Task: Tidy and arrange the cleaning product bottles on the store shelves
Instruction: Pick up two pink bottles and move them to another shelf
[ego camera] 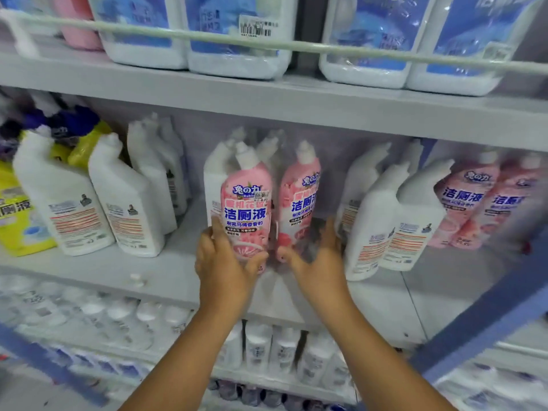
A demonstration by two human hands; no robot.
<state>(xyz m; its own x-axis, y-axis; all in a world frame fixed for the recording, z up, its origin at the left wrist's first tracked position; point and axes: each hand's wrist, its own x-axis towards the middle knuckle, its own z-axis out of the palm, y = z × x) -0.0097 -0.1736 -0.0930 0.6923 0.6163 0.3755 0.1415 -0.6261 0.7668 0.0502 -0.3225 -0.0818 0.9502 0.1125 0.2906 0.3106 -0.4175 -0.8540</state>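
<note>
Pink bottle, left: a pink-labelled toilet cleaner bottle (246,209) with a white angled cap is being held upright at the front of the middle shelf (98,271), label facing outward.
Left hand: the left hand (221,262) is being wrapped around the lower part of this bottle, thumb across the front of the base, fingers reaching round its left side.
Pink bottle, right: a second pink bottle (299,203) is being kept just beside the first, upright, its label turned slightly to the right; whether the two are touching cannot be told.
Right hand: the right hand (318,262) is being held spread at the base of the second bottle, thumb pointing toward the bottle's lower front, fingers extended up along its right side. Motion blur is obscuring the contact, so a firm grasp cannot be confirmed.
White bottles, left: white angled-neck bottles (59,203) are being displayed leaning on the same shelf, back labels outward.
White bottles, right: more white bottles (385,221) are being displayed close to the right hand.
Pink bottles, far right: further pink bottles (474,203) are being shown blurred at the shelf's right end.
Upper shelf: large white jugs (237,34) with blue labels are being retained behind a rail.
</note>
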